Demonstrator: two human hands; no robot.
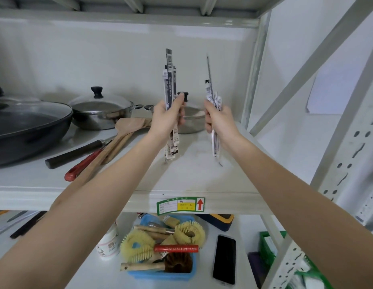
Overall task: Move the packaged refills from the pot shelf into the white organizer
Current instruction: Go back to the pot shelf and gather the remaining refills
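Note:
My left hand point(167, 117) grips an upright bundle of long narrow packaged refills point(169, 80), black and white with barcodes, held above the pot shelf point(194, 176). My right hand point(217, 119) grips a second, thinner bundle of packaged refills point(211, 88), seen nearly edge-on. Both bundles stick out above and below the fists, their lower ends just over the shelf surface. The white organizer is not in view.
On the shelf sit a dark lidded wok point(25, 126), a steel lidded pot point(100, 113), another pot point(191, 119) behind my hands, wooden spatulas point(119, 136) and a red-handled tool point(83, 163). Below are a blue basket of brushes point(162, 247), a black phone point(224, 259) and a green basket point(271, 247).

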